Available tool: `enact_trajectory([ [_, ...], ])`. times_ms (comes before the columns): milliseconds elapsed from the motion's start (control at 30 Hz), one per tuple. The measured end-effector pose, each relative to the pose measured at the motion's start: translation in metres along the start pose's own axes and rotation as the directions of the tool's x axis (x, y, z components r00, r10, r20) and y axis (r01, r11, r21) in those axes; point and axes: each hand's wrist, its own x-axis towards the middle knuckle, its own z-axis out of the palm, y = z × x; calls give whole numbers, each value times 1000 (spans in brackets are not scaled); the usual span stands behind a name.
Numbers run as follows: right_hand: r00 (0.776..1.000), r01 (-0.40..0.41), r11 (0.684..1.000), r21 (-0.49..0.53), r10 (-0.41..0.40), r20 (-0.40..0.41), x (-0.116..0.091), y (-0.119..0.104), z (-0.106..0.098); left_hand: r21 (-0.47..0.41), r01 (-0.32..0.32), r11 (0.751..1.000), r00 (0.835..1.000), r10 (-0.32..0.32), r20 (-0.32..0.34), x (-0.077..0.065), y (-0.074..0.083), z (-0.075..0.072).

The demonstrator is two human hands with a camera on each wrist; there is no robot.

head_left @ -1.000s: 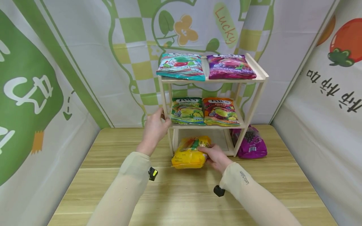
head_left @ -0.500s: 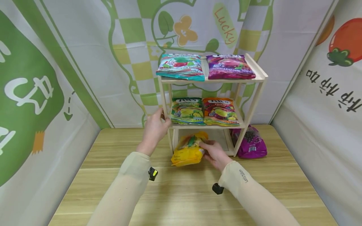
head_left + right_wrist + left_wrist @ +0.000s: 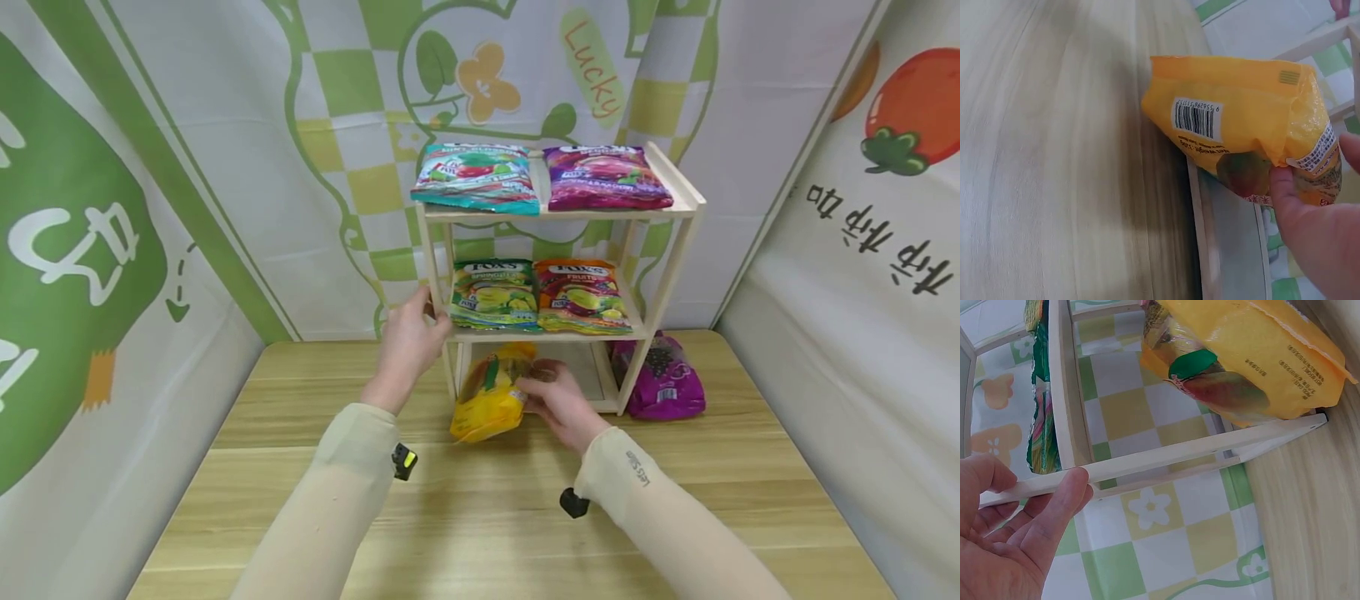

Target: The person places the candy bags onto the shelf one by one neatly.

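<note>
A three-level wooden shelf (image 3: 551, 337) stands on the table. My left hand (image 3: 411, 346) holds its left front post, thumb and fingers on either side in the left wrist view. My right hand (image 3: 564, 406) grips the right side of a yellow bag (image 3: 483, 417) with a mango picture. The bag tilts at the front left of the bottom level, partly inside the shelf. In the right wrist view, the barcode side of the bag (image 3: 1229, 94) shows, and a digit of the right hand (image 3: 1316, 231) presses its end. Part of the grip is hidden.
A teal candy bag (image 3: 476, 177) and a purple one (image 3: 606, 177) lie on the top level. The middle level bears a green bag (image 3: 493, 296) and a red-orange one (image 3: 582, 297). Another purple bag (image 3: 666, 379) sits on the table (image 3: 487, 533) beside the right post.
The right hand has moved slightly left, turning the yellow bag more upright and shifting it toward the left post. My left hand has stayed on the post.
</note>
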Motion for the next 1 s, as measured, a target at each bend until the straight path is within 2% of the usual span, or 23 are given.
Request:
enact_trajectory([
  [167,997,48,997,-66,-44,70,-2,2,3,-14,7,1000,1000,-7,-1,0,-1,0],
  [333,992,40,984,-174,-17,127,-5,2,3,5,3,1000,1000,-3,-9,1,-1,0],
  [467,988,44,954,-296,3,157,-7,3,3,13,-3,1000,1000,3,-14,1,-1,1],
  [667,968,133,892,-432,-24,250,-9,5,0,17,-1,1000,1000,1,-14,0,-1,1],
  [833,950,215,815,-538,-48,307,-9,9,-3,13,2,1000,1000,-2,-8,0,-1,1],
  [1000,940,285,671,-685,-56,336,-10,13,-4,-1,1,1000,1000,-1,-9,0,0,1],
])
